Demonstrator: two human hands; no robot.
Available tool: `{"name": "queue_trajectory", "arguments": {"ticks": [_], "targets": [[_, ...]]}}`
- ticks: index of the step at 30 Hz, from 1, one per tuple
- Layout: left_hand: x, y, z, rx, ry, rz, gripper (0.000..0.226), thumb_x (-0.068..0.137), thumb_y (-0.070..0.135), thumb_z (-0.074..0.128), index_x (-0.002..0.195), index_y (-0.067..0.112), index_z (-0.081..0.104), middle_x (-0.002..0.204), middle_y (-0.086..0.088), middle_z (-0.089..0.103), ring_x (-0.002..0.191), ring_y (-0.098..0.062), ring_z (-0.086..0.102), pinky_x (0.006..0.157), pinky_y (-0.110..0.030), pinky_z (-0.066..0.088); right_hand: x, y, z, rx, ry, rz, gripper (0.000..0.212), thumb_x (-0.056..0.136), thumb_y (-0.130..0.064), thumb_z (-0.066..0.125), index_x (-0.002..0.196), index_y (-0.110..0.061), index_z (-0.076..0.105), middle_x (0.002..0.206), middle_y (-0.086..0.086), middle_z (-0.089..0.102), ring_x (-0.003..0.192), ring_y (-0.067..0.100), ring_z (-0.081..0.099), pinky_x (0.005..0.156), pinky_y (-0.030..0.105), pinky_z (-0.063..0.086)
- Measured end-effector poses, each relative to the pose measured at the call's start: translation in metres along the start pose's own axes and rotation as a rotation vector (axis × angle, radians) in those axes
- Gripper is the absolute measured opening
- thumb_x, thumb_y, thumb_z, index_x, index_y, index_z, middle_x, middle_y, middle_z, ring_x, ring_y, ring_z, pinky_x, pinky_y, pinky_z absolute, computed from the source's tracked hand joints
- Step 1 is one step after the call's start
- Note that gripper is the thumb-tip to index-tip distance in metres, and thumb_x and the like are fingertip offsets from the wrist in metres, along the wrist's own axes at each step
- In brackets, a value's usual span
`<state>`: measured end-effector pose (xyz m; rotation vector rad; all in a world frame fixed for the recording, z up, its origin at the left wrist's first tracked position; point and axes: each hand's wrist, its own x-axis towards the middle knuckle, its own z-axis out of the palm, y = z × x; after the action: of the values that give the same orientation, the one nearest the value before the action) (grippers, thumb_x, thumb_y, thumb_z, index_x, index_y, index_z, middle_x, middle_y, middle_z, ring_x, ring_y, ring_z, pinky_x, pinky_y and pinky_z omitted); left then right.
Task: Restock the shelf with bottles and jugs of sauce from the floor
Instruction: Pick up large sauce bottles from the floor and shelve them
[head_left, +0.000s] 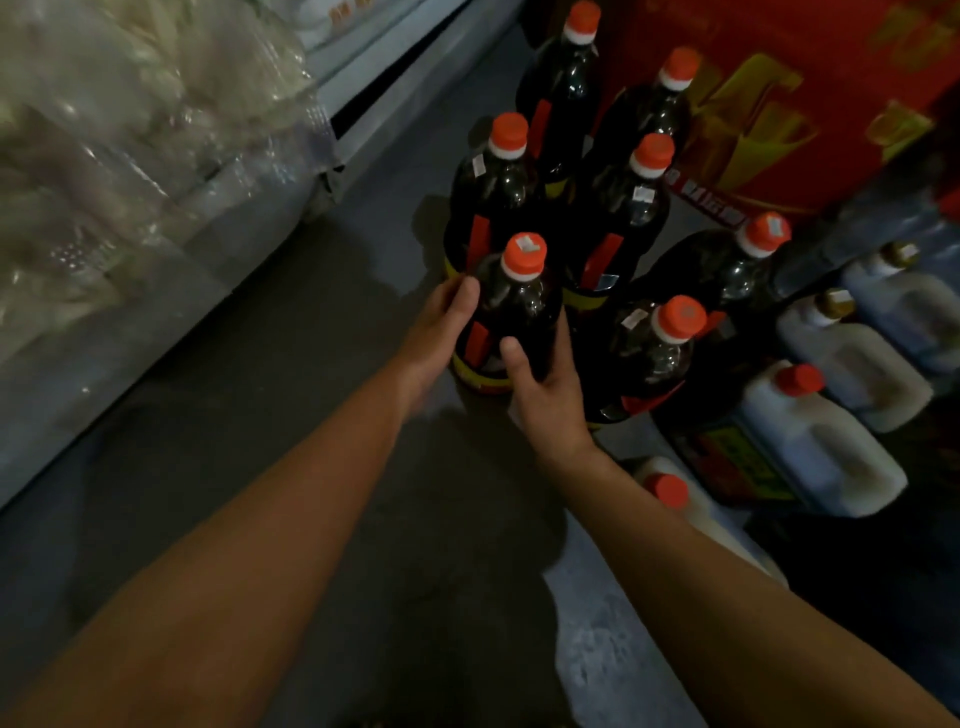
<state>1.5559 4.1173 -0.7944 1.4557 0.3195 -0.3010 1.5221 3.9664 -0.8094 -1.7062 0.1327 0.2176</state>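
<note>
we are looking down at a dim shop aisle, where a person is taking hold of the nearest dark sauce bottle (519, 317) with both bare hands. the left hand (441, 327) is curling round the bottle's left side, thumb lying against the shoulder just below the orange cap (523, 255). the right hand (545, 384) is wrapping round the lower right side, thumb pressing across the front by the red and yellow label. the bottle is standing upright on the grey floor (322, 322), at the near left corner of a cluster of like bottles.

six more orange-capped bottles (641, 208) are standing behind and to the right of it, packed close together and running toward the far end of the aisle. to the right of them, white jugs (826, 441) are sitting in a row on the floor, some with red caps and some with gold ones; one red-capped jug (670, 493) is showing just beside the right forearm. a red carton (779, 104) with gold print is rising behind the far bottles. on the left, the pale shelf (363, 104) is running along the aisle, with clear plastic packs (130, 156) bulging out over its edge.
</note>
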Motion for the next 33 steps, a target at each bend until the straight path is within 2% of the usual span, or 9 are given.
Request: {"name": "queue_trajectory", "arguments": {"ticks": [5,10,13,17,21,24,27,30,33], "targets": [[-0.034,-0.006,-0.009,-0.051,0.143,0.039,0.067,0.079,0.057,0.059,0.133,0.021,0.043,0.122,0.01,0.057,0.116,-0.011,0.059,0.096,-0.032,0.052,0.008,0.012,-0.007,0.091,-0.131,0.025,0.088,0.081,-0.053,0.078,0.155,-0.036,0.033,0.152,-0.013,0.046,0.142,0.009,0.044,0.116,0.046,0.041],[-0.059,-0.008,-0.032,-0.026,0.173,-0.013,0.09,0.067,0.068,0.065,0.142,0.025,0.039,0.118,0.015,0.055,0.103,-0.001,0.059,0.07,-0.013,0.052,0.005,0.009,0.005,0.151,-0.211,0.089,0.085,0.077,-0.044,0.084,0.146,-0.027,0.036,0.148,-0.004,0.053,0.134,0.009,0.053,0.103,0.028,0.052],[-0.06,-0.012,-0.038,0.017,0.12,-0.01,0.086,0.075,0.068,0.065,0.147,0.029,0.04,0.138,0.008,0.053,0.115,-0.005,0.055,0.09,-0.023,0.051,0.0,0.006,0.013,0.111,-0.193,0.058,0.069,0.085,-0.043,0.074,0.143,-0.028,0.039,0.142,-0.007,0.053,0.13,0.006,0.053,0.095,0.02,0.051],[-0.051,-0.012,-0.037,0.043,0.168,-0.04,0.097,0.062,0.076,0.066,0.143,0.027,0.043,0.149,0.002,0.047,0.132,-0.015,0.046,0.105,-0.035,0.04,-0.006,0.008,0.016,0.08,-0.221,0.033,0.064,0.093,-0.053,0.058,0.152,-0.043,0.035,0.154,-0.012,0.043,0.141,0.01,0.04,0.107,0.029,0.041],[-0.047,-0.012,-0.032,-0.022,0.157,-0.037,0.107,0.043,0.087,0.073,0.131,0.032,0.045,0.134,0.007,0.058,0.126,-0.014,0.054,0.11,-0.041,0.042,-0.009,0.003,0.015,0.079,-0.329,0.003,0.068,0.096,-0.048,0.058,0.157,-0.046,0.025,0.158,-0.016,0.039,0.14,0.0,0.037,0.098,0.013,0.04],[-0.043,-0.012,-0.032,-0.026,0.164,-0.042,0.101,0.051,0.085,0.068,0.133,0.031,0.045,0.121,0.016,0.059,0.115,-0.005,0.057,0.11,-0.041,0.043,-0.008,0.001,0.016,0.09,-0.337,0.011,0.08,0.09,-0.042,0.066,0.157,-0.043,0.023,0.144,-0.027,0.042,0.125,-0.018,0.039,0.09,0.001,0.042],[-0.043,-0.011,-0.033,0.021,0.118,-0.043,0.091,0.063,0.08,0.061,0.138,0.031,0.049,0.128,0.013,0.062,0.117,-0.006,0.058,0.11,-0.044,0.044,-0.01,0.005,0.017,0.071,-0.191,0.081,0.085,0.084,-0.038,0.077,0.152,-0.036,0.025,0.126,-0.032,0.04,0.121,-0.007,0.041,0.087,0.009,0.039],[-0.044,-0.005,-0.029,0.024,0.123,-0.051,0.06,0.071,0.079,0.059,0.122,0.047,0.054,0.121,0.019,0.063,0.117,-0.006,0.057,0.11,-0.047,0.043,-0.014,0.006,0.018,-0.002,-0.081,0.066,0.058,0.086,-0.033,0.078,0.133,-0.024,0.044,0.118,-0.027,0.043,0.106,-0.01,0.048,0.075,0.005,0.043],[-0.041,-0.003,-0.029,-0.023,0.137,-0.044,0.039,0.081,0.073,0.055,0.11,0.048,0.056,0.11,0.023,0.062,0.108,0.001,0.057,0.111,-0.046,0.042,-0.011,0.006,0.025,-0.058,-0.158,-0.005,0.03,0.09,-0.035,0.072,0.114,-0.019,0.063,0.121,-0.038,0.037,0.107,-0.031,0.036,0.076,-0.005,0.035]]}}
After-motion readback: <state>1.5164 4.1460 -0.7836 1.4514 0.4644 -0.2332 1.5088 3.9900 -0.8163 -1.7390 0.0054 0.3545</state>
